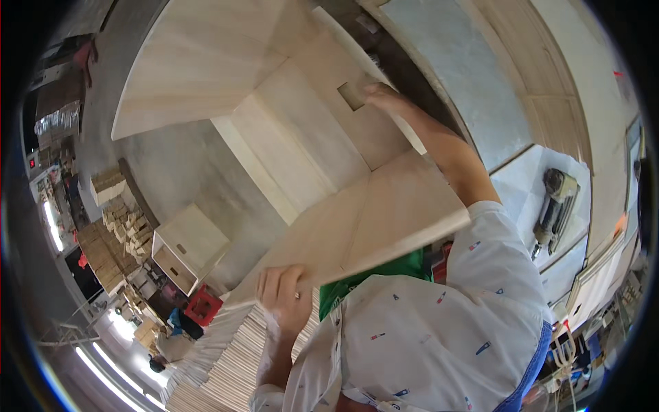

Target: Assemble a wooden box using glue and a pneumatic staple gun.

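Note:
A large pale wooden box (288, 151), open on its near side, takes up the middle of the view, tilted in front of me. Its broad near panel (371, 206) lies close against my body. The fingers of my left hand (283, 295) are curled over that panel's lower left edge. At the far right, my right hand (390, 98) grips the rim of the side panel, beside a rectangular cutout (351, 96); its fingertips are slightly blurred and partly hidden.
On the right, a pneumatic tool (555, 202) lies on a light work surface. Stacked wooden strips (240, 350) stand at lower left. Farther left are another wooden box (192, 244), a red crate (203, 305) and piled wood pieces (127, 226). A person (171, 347) is in the background.

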`<state>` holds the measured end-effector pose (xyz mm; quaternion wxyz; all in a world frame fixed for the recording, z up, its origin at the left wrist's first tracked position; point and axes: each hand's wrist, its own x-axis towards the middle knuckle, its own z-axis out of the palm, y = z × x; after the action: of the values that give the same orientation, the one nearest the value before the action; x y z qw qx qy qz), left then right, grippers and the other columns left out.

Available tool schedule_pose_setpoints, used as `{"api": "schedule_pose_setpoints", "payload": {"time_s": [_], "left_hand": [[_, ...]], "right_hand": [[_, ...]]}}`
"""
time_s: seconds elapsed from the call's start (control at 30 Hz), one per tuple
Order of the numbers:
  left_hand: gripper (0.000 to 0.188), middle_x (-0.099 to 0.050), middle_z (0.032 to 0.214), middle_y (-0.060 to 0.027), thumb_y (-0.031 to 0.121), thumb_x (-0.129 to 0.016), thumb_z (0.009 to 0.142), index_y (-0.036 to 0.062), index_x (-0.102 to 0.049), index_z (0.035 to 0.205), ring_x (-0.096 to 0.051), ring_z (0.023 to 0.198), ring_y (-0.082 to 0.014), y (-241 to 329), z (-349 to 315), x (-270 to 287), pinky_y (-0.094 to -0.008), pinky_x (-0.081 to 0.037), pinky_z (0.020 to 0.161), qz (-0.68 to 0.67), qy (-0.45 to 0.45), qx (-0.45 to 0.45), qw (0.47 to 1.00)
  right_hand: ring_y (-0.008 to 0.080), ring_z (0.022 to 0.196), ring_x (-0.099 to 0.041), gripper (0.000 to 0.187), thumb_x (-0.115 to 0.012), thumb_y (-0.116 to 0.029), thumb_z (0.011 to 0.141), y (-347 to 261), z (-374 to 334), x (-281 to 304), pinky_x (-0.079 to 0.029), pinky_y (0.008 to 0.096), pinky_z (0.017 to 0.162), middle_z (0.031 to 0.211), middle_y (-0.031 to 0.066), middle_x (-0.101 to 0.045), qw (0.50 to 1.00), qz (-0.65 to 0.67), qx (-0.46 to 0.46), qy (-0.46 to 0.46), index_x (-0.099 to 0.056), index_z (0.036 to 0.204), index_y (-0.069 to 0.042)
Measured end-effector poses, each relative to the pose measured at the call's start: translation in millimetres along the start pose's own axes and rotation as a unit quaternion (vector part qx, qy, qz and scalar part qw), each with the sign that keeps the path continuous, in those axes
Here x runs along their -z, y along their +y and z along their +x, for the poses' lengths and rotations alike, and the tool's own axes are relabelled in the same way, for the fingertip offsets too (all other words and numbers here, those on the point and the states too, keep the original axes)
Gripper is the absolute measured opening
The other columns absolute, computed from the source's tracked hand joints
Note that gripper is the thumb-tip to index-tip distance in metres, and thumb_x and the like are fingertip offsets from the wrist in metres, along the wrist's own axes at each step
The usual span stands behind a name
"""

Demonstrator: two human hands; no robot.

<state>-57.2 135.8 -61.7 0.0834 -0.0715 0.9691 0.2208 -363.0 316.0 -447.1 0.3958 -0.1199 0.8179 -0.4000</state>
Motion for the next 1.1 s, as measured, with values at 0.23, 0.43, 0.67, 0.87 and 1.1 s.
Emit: {"api": "schedule_pose_setpoints", "payload": {"time_s": [0.23, 0.43, 0.67, 0.87, 1.1], "left_hand": [[0.033, -0.059, 0.097, -0.0176, 0.0, -0.069, 0.07, 0.0004, -0.061, 0.102, -0.057, 0.092, -0.0357, -1, 10, -2, -0.0414, -0.045, 0.081, -0.004, -0.061, -0.078, 0.995], [0.046, -0.055, 0.119, -0.0175, 0.008, -0.067, 0.081, 0.0006, -0.055, 0.124, -0.053, 0.112, -0.0335, 8, -10, 18, -0.0439, -0.043, 0.092, 0.037, 0.02, -0.168, 0.985], [0.023, -0.06, 0.081, -0.0141, 0.007, -0.048, 0.091, -0.003, -0.054, 0.071, -0.059, 0.078, -0.0302, 36, -18, -28, -0.0407, -0.049, 0.077, -0.295, 0.038, -0.371, 0.88], [0.029, -0.055, 0.064, -0.0119, 0.013, -0.045, 0.097, -0.0009, -0.053, 0.072, -0.055, 0.061, -0.0184, 109, -40, -106, -0.0328, -0.048, 0.066, -0.34, -0.188, -0.278, 0.879], [0.029, -0.061, 0.073, -0.0072, 0.012, -0.057, 0.092, -0.0017, -0.06, 0.117, -0.058, 0.068, -0.014, 217, -74, -189, -0.0287, -0.047, 0.065, -0.077, -0.289, -0.186, 0.936]], "right_hand": [[0.0173, 0.099, -0.061, 0.044, -0.058, -0.017, 0.087, -30, -174, 44, -0.051, 0.0324, 0.084, 0.11, 0.0094, -0.065, 0.928, 0.324, 0.051, 0.178, -0.055, 0.126, 0.001], [0.0155, 0.083, -0.065, 0.03, -0.057, -0.014, 0.09, -70, -395, -11, -0.053, 0.0287, 0.076, 0.095, 0.0123, -0.069, 0.757, 0.478, 0.064, 0.441, -0.061, 0.114, 0.003], [0.0209, 0.082, -0.068, 0.035, -0.056, -0.014, 0.091, 33, -605, -95, -0.056, 0.03, 0.07, 0.096, 0.0152, -0.067, 0.504, 0.581, -0.063, 0.636, -0.053, 0.12, 0.007], [0.023, 0.082, -0.066, 0.027, -0.057, -0.02, 0.091, 177, -729, -58, -0.055, 0.0337, 0.069, 0.097, 0.0159, -0.066, 0.352, 0.543, -0.023, 0.762, -0.058, 0.105, 0.004], [0.0261, 0.092, -0.064, 0.028, -0.056, -0.016, 0.092, 352, -847, 41, -0.054, 0.0349, 0.077, 0.098, 0.0168, -0.062, 0.147, 0.505, -0.06, 0.848, -0.054, 0.107, 0.007]]}}
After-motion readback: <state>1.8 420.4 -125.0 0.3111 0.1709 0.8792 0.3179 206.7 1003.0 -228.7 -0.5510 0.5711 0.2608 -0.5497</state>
